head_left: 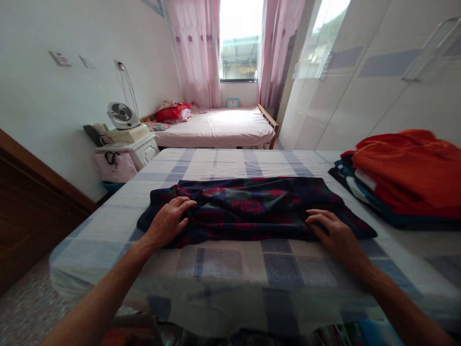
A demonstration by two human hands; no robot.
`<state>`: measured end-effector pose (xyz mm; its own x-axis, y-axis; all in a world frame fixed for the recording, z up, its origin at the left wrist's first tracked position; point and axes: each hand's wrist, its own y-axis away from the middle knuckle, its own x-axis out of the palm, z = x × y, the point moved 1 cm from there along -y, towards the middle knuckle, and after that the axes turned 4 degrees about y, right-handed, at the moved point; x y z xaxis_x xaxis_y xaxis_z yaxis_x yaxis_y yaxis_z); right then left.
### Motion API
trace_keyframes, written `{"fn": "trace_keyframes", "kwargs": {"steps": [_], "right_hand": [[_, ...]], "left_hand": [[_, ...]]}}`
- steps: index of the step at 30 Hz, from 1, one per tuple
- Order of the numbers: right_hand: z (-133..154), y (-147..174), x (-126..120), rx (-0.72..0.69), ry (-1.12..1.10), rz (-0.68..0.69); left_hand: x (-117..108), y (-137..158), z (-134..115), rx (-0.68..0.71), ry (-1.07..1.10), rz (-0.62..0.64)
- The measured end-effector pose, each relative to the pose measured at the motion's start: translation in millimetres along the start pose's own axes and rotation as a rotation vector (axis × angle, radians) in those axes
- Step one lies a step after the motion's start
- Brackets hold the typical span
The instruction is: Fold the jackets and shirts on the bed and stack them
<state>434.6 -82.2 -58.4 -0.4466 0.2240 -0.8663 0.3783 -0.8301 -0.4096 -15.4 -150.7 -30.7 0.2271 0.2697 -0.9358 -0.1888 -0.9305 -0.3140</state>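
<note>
A navy garment with red and dark green patterning lies folded in a long strip across the bed, its top slightly wrinkled. Its exact kind cannot be made out. My left hand rests on the garment's left part, fingers stretched forward and thumb apart. On the right part, near the front edge, my right hand touches the cloth with its fingers extended and loosely bent. Neither hand grips the fabric. Beneath is a white and blue checked bedsheet.
A pile of folded clothes, orange on top, sits at the right of the bed. Beyond stands a second bed with a pink sheet. A small fan is at the left wall, and a white wardrobe lines the right.
</note>
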Motion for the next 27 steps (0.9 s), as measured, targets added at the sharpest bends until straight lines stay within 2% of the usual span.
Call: {"fn": "trace_keyframes", "kwargs": {"steps": [3,6,8,12,16,18,22,24,27], "right_hand": [[2.0,-12.4,-9.9,0.029,-0.026,0.095],[5.4,-29.4,-19.8,0.093,0.015,0.075],[12.1,-42.2,-22.3,0.007,0.092,0.067],[30.1,-67.3,-12.5,-0.311,0.277,0.186],[37.9,-99.7,-2.9,-0.414,0.356,0.245],[38.3,-122.4,-4.2,-0.376,0.344,0.211],[39.7,-162.7,-12.5,-0.157,0.348,0.02],[41.5,-165.9,-14.2,-0.044,0.393,-0.021],[41.2,-143.2,-12.7,0.108,0.478,0.056]], "left_hand": [[-1.1,-3.4,-6.7,0.073,-0.025,0.064],[-1.6,-6.0,-13.5,0.116,-0.026,0.099],[-1.6,-7.3,-19.2,0.146,-0.008,0.08],[3.0,-10.2,-30.7,0.199,0.015,0.057],[10.1,-15.6,-35.8,0.218,0.012,0.034],[11.7,-18.6,-36.8,0.199,0.044,0.018],[10.2,-20.4,-39.6,0.167,0.141,0.051],[8.6,-18.5,-39.5,0.161,0.192,0.096],[6.6,-15.8,-32.9,0.051,0.294,0.1]]}}
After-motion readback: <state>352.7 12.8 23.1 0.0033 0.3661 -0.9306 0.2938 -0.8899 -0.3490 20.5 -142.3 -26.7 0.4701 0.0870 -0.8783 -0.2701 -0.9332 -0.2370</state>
